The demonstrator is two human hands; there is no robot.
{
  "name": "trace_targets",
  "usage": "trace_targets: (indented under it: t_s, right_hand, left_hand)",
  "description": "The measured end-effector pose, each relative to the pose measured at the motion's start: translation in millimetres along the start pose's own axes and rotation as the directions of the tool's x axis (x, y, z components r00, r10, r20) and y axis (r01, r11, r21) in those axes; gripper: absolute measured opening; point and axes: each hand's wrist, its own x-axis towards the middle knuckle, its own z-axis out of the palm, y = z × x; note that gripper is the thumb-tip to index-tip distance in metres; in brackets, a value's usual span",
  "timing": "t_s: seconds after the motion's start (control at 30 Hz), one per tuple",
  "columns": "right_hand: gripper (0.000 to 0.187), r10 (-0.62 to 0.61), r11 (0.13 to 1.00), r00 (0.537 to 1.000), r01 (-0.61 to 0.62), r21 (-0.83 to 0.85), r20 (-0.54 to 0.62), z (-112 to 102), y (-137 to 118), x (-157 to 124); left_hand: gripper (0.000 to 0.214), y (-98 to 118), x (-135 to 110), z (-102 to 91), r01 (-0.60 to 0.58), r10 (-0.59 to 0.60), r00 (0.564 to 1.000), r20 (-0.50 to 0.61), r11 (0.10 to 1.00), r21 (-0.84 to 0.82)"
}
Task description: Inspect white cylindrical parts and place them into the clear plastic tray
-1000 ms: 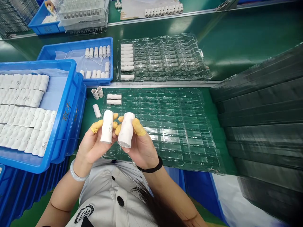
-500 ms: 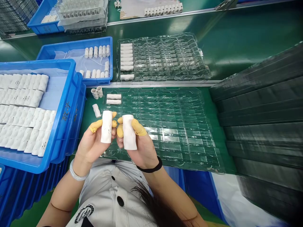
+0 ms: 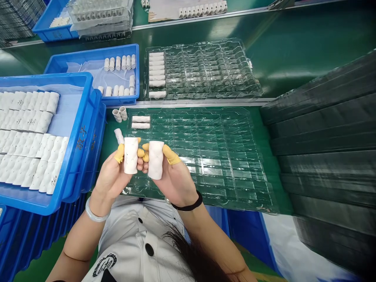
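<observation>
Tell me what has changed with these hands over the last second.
The right hand has turned its white cylinder from tilted to nearly upright, bringing it closer to the left hand. The left hand has rolled its own white cylinder, so the dark writing sits nearer its middle. Neither was let go. The clear plastic tray and blue bin stayed put.

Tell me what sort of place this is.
Most likely a factory workshop, on a manual sorting or packing line. The signs are white cylindrical parts held up in both hands, blue plastic crates beside clear plastic blister trays on a green-topped workbench, and yellow finger cots.
</observation>
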Motion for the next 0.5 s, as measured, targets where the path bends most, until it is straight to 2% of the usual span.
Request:
trace_targets:
  t_s: [0.13, 0.23, 0.43, 0.5]
  right_hand:
    - [0.035, -0.012, 1.000, 0.997, 0.013, -0.015, 0.075, -6.0, 1.4, 0.1]
    - [0.039, -0.027, 0.997, 0.993, 0.034, -0.066, 0.113, -9.0, 3.5, 0.4]
    - [0.034, -0.006, 1.000, 1.000, 0.005, 0.018, 0.029, -3.0, 1.4, 1.4]
    - [0.039, 0.012, 0.999, 1.000, -0.011, 0.042, -0.003, -0.2, 0.1, 1.6]
  left_hand:
    - [0.043, 0.5, -1.1, 0.4, 0.001, -0.001, 1.000, 0.019, 1.000, -0.001]
    - [0.039, -0.9, -1.6, -1.3, -0.001, 0.001, 1.000, 0.016, 1.000, 0.010]
    - [0.028, -4.6, 2.8, -3.0, -0.039, 0.041, 0.999, -0.030, 0.997, 0.062]
    - [0.026, -4.5, 3.8, -1.9, -0.056, 0.060, 0.996, -0.060, 0.996, 0.068]
